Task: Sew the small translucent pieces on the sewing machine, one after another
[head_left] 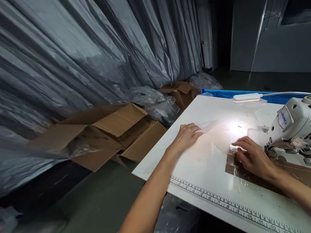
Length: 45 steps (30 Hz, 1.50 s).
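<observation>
A pale, thin piece of fabric point(218, 136) lies on the white sewing table point(209, 187), washed out by bright lamp glare. My left hand point(186, 136) rests on its left edge, fingers curled on the material. My right hand point(252, 155) lies flat on the fabric's right side, fingers stretched toward the glare, just left of the sewing machine point(289, 124). Under my right hand is a brown taped patch point(286, 176) of the table top.
A printed ruler point(230, 205) runs along the table's front edge. A small white lamp point(246, 97) on a flexible neck hangs over the work. Open cardboard boxes point(109, 136) and plastic bags point(157, 103) sit on the floor at left, against grey plastic sheeting point(85, 55).
</observation>
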Each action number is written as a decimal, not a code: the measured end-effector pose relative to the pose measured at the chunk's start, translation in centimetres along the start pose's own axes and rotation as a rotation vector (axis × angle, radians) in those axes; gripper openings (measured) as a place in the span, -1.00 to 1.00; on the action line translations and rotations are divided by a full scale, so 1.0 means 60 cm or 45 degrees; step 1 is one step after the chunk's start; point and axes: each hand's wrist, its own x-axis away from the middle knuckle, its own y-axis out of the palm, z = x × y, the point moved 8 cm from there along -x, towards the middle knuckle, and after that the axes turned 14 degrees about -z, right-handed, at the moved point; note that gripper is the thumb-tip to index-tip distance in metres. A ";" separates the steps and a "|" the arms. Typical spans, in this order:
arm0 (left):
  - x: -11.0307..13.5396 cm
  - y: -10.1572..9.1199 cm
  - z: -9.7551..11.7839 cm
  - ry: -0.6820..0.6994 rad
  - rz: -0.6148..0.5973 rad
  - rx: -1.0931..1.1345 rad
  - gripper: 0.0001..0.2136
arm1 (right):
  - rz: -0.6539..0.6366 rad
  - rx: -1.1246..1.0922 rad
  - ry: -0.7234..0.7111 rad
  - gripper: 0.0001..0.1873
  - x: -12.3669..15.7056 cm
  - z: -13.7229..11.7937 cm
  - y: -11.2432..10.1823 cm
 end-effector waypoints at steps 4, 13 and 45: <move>0.011 -0.012 0.004 0.051 0.062 0.019 -0.75 | -0.252 0.160 0.106 -0.58 -0.107 0.006 0.023; 0.015 0.002 0.031 0.200 -0.005 -0.164 -0.69 | -0.487 0.427 0.393 -0.71 -0.202 0.057 0.066; 0.009 -0.004 -0.028 -0.334 0.269 -0.075 -0.74 | 0.209 0.326 0.077 -0.67 -0.023 0.000 0.031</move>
